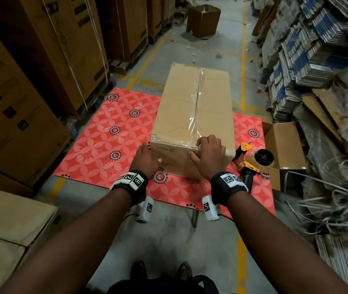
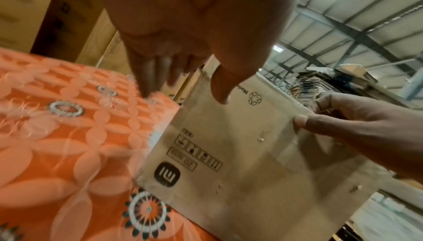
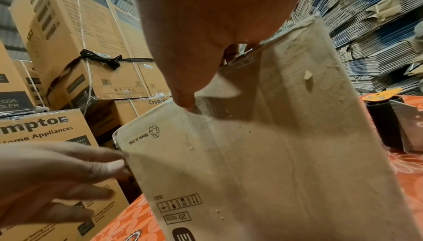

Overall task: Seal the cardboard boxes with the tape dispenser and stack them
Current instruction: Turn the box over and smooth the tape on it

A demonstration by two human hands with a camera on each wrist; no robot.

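Box: a long brown cardboard box lies on the low table under a red floral patterned cloth, running from the table's near edge towards its far edge, right of the middle. Clear tape runs along its top seam and folds over the near top edge.
Right hand: the right hand rests on the box's near top edge, fingers curled over onto the taped top, thumb pressed flat on the tape on the near end face.
Left hand: the left hand is at the box's near left corner, fingers straight and held together alongside the left face, gripping nothing. Whether it touches the cardboard cannot be told.
Tape dispenser: a yellow and black handheld tape dispenser with a roll of clear tape lies on the cloth just beside the box's near right corner, near the table's right edge, no hand on it.
Surroundings: an open brown cardboard box sits just off the table's right edge; tall printed cartons stand to the left.
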